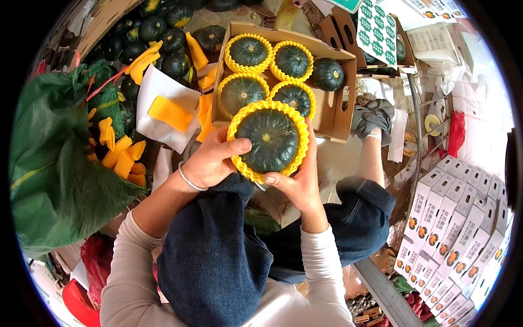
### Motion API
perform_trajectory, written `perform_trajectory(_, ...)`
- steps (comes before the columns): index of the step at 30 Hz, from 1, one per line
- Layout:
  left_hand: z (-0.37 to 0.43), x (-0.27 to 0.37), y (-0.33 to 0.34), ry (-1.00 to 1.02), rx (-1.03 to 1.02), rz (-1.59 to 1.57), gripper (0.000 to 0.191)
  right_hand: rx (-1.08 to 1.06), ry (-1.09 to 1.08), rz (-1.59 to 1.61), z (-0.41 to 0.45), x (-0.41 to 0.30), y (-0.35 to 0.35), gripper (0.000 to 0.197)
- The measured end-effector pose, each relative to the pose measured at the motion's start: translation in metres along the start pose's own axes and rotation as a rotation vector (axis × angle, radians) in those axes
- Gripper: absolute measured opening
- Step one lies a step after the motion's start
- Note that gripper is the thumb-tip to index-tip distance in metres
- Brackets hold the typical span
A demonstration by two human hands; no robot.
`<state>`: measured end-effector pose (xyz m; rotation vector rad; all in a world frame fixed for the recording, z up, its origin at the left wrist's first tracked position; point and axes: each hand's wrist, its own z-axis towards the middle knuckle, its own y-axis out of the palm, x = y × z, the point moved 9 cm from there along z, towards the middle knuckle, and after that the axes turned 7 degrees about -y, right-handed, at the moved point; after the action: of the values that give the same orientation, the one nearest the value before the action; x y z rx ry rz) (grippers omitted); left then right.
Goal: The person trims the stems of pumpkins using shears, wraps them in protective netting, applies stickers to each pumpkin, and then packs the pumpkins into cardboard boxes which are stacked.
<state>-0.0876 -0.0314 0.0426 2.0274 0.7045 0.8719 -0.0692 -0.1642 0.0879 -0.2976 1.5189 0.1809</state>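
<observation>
Between my left hand (216, 157) and my right hand (300, 180) is a dark green squash (267, 141) with a yellow foam net sleeve (301, 153) around its side. Both hands grip it, thumbs on its near edge. Just beyond it stands an open cardboard box (282, 36). Several squashes in yellow foam nets sit in the box, among them one at its back left (248, 51). A bare squash (327, 74) lies at the box's right side. To the left, a flat yellow foam net (169, 113) rests on a white paper sheet (153, 88).
Loose squashes (153, 28) are heaped at the upper left, beside a green mesh sack (61, 163) and more foam nets (124, 161). A sheet of green stickers (376, 32) lies over another box at the upper right. White printed cartons (453, 229) are stacked at the right, near a metal bar (388, 292).
</observation>
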Motion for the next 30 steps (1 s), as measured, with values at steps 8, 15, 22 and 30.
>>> perform_trajectory(8, 0.003, 0.016, 0.019, 0.315, 0.097, 0.752, 0.094, -0.092, -0.161, -0.755, 0.019, -0.03, 0.027, 0.094)
perform_trajectory(15, 0.045, -0.005, 0.021, 0.064, -0.045, 0.73, 0.068, -0.076, -0.101, -0.719, 0.012, -0.004, -0.032, 0.075)
perform_trajectory(22, 0.163, -0.018, 0.045, 0.388, 0.349, 2.37, 0.058, -0.043, -0.243, -1.135, 0.069, 0.005, -0.107, 0.07)
perform_trajectory(30, 0.164, -0.015, 0.038, 0.245, 0.421, 2.221, 0.079, -0.374, -0.13, -1.418, 0.086, 0.093, -0.098, 0.074)
